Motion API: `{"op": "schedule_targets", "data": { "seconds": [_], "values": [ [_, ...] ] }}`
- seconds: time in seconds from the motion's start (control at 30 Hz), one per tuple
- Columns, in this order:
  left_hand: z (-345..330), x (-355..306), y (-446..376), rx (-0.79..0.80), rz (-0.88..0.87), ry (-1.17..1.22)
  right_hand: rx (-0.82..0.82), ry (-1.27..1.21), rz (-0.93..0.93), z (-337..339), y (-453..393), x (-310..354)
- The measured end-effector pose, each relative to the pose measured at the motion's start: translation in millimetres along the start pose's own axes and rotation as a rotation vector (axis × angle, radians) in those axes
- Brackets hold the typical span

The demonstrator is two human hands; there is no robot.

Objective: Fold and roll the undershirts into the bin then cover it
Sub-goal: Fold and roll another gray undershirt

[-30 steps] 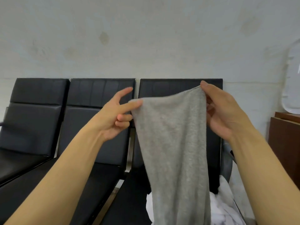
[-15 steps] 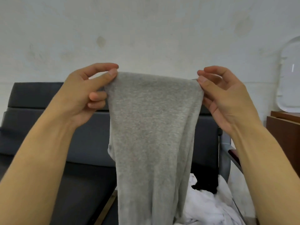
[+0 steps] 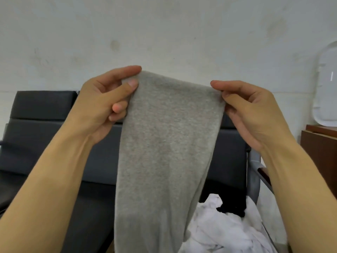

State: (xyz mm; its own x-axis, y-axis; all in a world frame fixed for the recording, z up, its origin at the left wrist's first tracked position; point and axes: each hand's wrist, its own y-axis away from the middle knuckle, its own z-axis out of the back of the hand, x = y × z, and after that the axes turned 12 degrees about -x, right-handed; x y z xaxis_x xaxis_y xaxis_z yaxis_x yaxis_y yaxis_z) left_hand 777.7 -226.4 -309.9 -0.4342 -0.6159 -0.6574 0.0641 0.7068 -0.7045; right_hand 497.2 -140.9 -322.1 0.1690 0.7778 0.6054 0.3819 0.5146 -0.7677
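Both hands lowered slightly | fingers [image 3: 134, 84] pinching gray undershirt [image 3: 164, 152] | black seats [image 3: 45, 143] behind

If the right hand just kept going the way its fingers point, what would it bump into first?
The right hand points leftward along the top edge of the grey undershirt it pinches. Straight on, it would probably meet the left hand gripping the other corner, though depth is hard to judge.
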Motion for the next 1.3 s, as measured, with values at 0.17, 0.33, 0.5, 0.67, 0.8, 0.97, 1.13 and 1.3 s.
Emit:
{"op": "schedule_targets", "data": {
  "seconds": [0.17, 0.33, 0.5, 0.67, 0.8, 0.97, 1.13, 1.3],
  "values": [
    [-4, -17, 5, 0.041, -0.032, 0.067, -0.055, -0.023, 0.115, -10, 1, 1],
    [-2, -28, 10, 0.059, -0.07, 0.064, -0.065, -0.051, 0.137, -15, 2, 2],
    [16, -17, 0, -0.033, -0.026, -0.262, -0.059, 0.151, 0.089, -12, 2, -7],
    [31, 5, -18, -0.036, 0.047, -0.645, 0.026, 0.49, -0.059, -8, -7, -34],
    [21, -1, -78, -0.007, 0.024, -0.811, 0.143, 0.666, -0.115, -18, -55, -34],
    [9, -42, -124, 0.033, -0.113, -0.884, 0.036, 0.629, 0.021, -30, -115, -15],
    [19, -34, -81, 0.124, -0.158, -1.006, 0.115, 0.696, 0.032, -24, -84, -15],
    [50, 35, 49, 0.367, -0.011, -1.183, 0.374, 1.031, 0.039, 17, 36, -41]
  ]
}}
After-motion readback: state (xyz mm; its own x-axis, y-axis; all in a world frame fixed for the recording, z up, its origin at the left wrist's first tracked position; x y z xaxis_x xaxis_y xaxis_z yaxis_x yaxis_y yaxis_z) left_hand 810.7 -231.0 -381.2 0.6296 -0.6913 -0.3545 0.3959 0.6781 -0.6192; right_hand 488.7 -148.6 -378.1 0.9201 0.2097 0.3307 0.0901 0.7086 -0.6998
